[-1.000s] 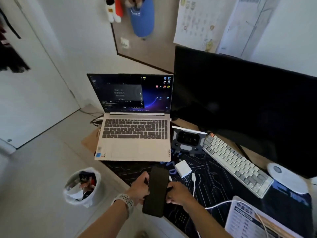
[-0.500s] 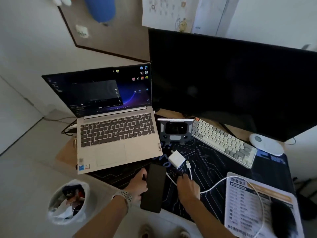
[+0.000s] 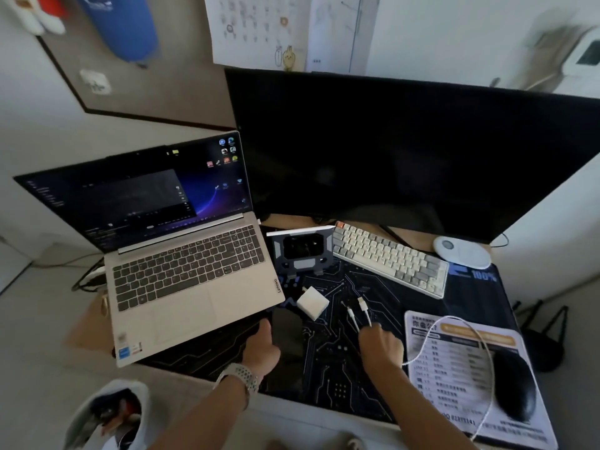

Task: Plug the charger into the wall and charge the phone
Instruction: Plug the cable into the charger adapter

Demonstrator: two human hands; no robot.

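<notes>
A dark phone (image 3: 287, 331) lies on the black desk mat (image 3: 328, 371) just in front of the laptop's right corner. My left hand (image 3: 259, 349), with a watch on the wrist, grips the phone's left edge, thumb pointing up along it. A white charger brick (image 3: 312, 303) sits on the mat beyond the phone, untouched. My right hand (image 3: 381, 345) pinches the white cable (image 3: 454, 319) just behind its two connector ends (image 3: 357, 308), which lie on the mat pointing away from me. The rest of the cable loops over the printed sheet to the right.
An open laptop (image 3: 181, 271) stands at left, a large dark monitor (image 3: 406, 157) behind, and a phone stand (image 3: 302, 251), a keyboard (image 3: 389, 258) and a white puck (image 3: 462, 251) in front of it. A printed sheet (image 3: 461, 368) carries a black mouse (image 3: 513, 388). A lined bin (image 3: 107, 417) stands lower left.
The view has swung right and down. The phone has gone from tilted up in my left hand to low on the mat. My right hand moved right along the cable, away from the phone.
</notes>
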